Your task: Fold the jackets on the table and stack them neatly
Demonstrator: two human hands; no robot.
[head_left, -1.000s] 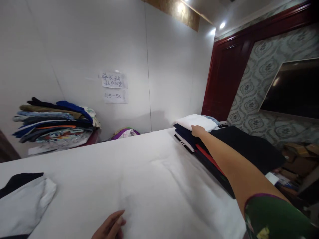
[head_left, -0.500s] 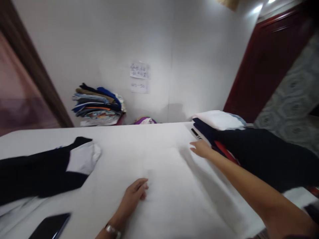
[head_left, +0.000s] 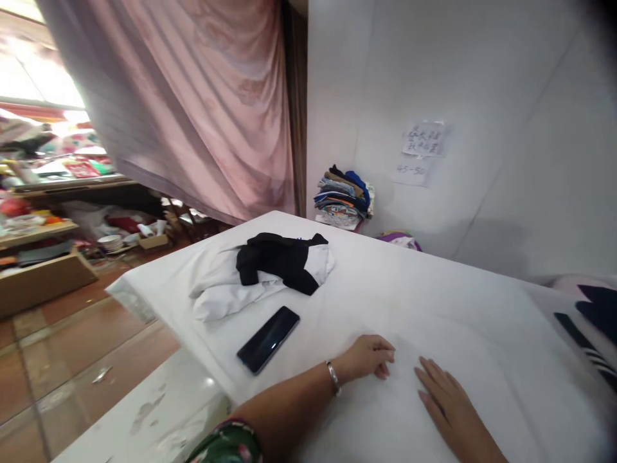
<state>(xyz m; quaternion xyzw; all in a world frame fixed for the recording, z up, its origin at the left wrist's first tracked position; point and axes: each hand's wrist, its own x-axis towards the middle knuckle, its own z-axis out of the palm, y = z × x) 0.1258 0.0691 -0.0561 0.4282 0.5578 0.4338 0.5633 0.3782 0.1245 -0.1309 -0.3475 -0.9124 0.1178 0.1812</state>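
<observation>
The underside of my loosely curled left hand (head_left: 365,357) is hidden from me. The bottom edge cuts off my green flowered sleeve (head_left: 229,444) and bare right forearm (head_left: 475,440); the right edge crops the navy folded clothes (head_left: 600,310).

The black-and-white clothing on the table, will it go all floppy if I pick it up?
Probably: the clothing lies in soft, rumpled folds, so it should droop. Its loose white part would likely dangle, as it spreads out unfolded. Pushed, it would probably bunch up rather than roll, since it lies low on the table.
</observation>
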